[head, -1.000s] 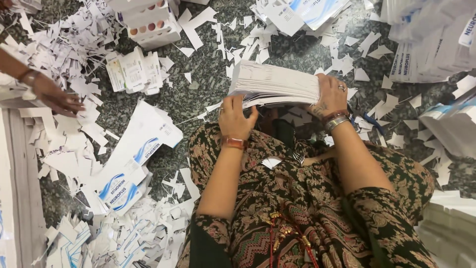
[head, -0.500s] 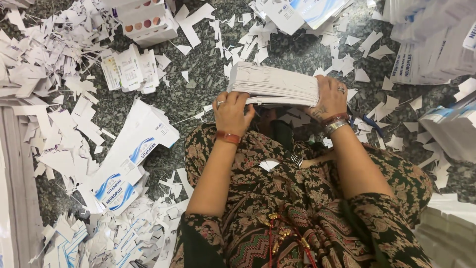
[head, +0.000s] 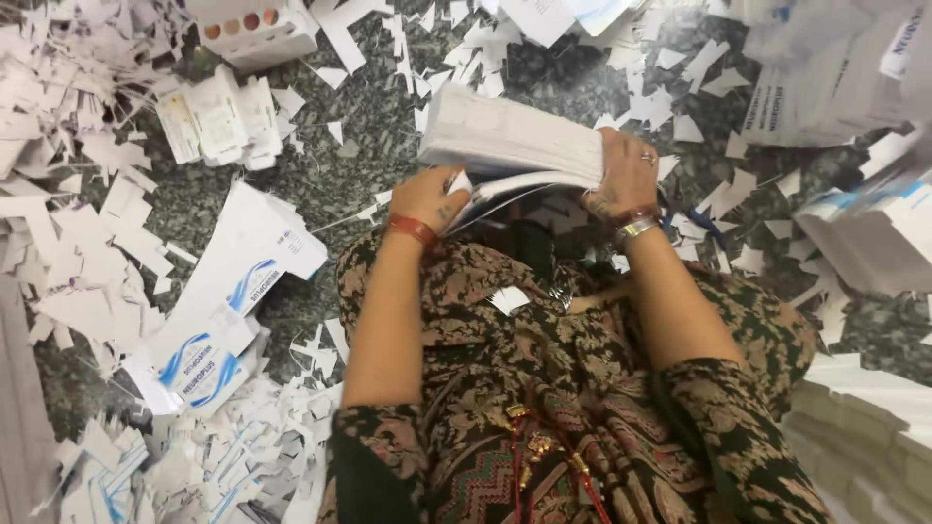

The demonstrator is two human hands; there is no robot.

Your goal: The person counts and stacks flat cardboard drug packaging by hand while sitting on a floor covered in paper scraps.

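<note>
I sit on a dark speckled stone floor with a thick stack of white flat cartons held in front of my lap. My left hand grips the stack's near left corner, its thumb under the lower sheets. My right hand clasps the stack's right end, fingers wrapped over the top. The bottom sheets fan apart between my hands. A red bangle circles my left wrist; red and silver bangles circle my right. My patterned dress fills the lower middle.
White paper scraps litter the floor, thickest at left. Flattened white-and-blue cartons lie left of my knee. A small white pile and a box with coloured dots sit upper left. More carton stacks stand at right.
Another person's hand at the far left has gone from view. The stack has tilted, its lower sheets now splayed, and my left hand has shifted under its corner.
</note>
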